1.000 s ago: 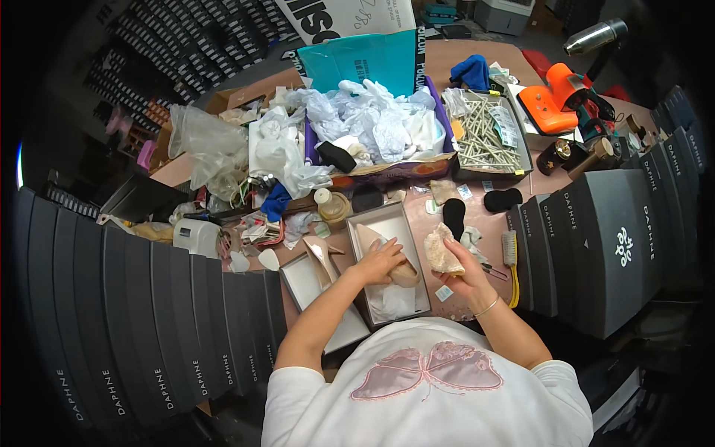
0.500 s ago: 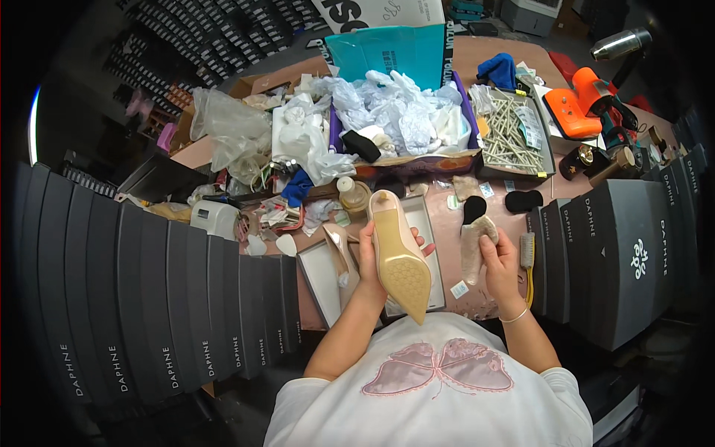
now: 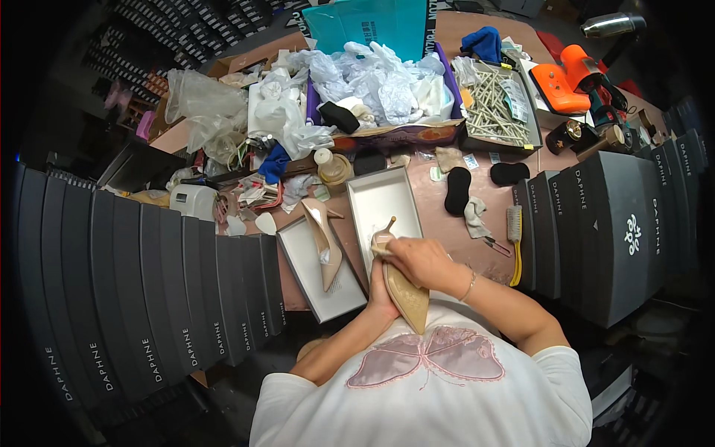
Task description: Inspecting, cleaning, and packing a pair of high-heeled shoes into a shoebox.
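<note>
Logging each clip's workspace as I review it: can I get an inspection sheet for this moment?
Surface: brown worktable, crowded, little bare area.
Job's things: beige high-heeled shoe held sole up; second beige shoe lying in a box lid; open grey shoebox.
Clutter: heap of white plastic bags, tray of sticks, yellow-handled brush, black pads.
Grippers: left hand under the held shoe; right hand over its heel end, both gripping.
Cables: nothing seen.
Surroundings: rows of dark shoeboxes left and right; orange power tool.
</note>
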The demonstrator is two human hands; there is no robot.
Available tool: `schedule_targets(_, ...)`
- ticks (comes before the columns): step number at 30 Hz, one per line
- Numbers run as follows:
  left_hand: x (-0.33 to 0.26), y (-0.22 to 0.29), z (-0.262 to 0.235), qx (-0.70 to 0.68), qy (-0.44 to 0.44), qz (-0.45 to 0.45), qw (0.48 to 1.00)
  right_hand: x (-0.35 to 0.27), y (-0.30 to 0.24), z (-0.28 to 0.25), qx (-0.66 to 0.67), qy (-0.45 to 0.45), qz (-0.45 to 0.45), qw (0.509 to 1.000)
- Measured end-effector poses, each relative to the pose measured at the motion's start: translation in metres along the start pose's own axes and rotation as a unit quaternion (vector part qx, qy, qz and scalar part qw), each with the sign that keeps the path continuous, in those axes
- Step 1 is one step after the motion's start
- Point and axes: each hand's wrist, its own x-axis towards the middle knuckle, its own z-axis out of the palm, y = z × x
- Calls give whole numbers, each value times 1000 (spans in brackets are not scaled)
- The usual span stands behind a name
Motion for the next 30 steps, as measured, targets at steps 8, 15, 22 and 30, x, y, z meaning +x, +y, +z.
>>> schedule_targets(8,-4,-2,10,-3,0,65,998,-10,-29,-17,11,0,-5,1000)
schedule_targets(15,-5,23,2,62,-156,67,984,-22,-39,-53,102,54,-99,988)
schedule_targets(22,-9,15,-2,137,-275,97,947,26,-2,-48,120,141,-46,982)
schedule_targets(30,-27,10,28,209,-135,169,954,32,-5,-72,137,59,-47,988)
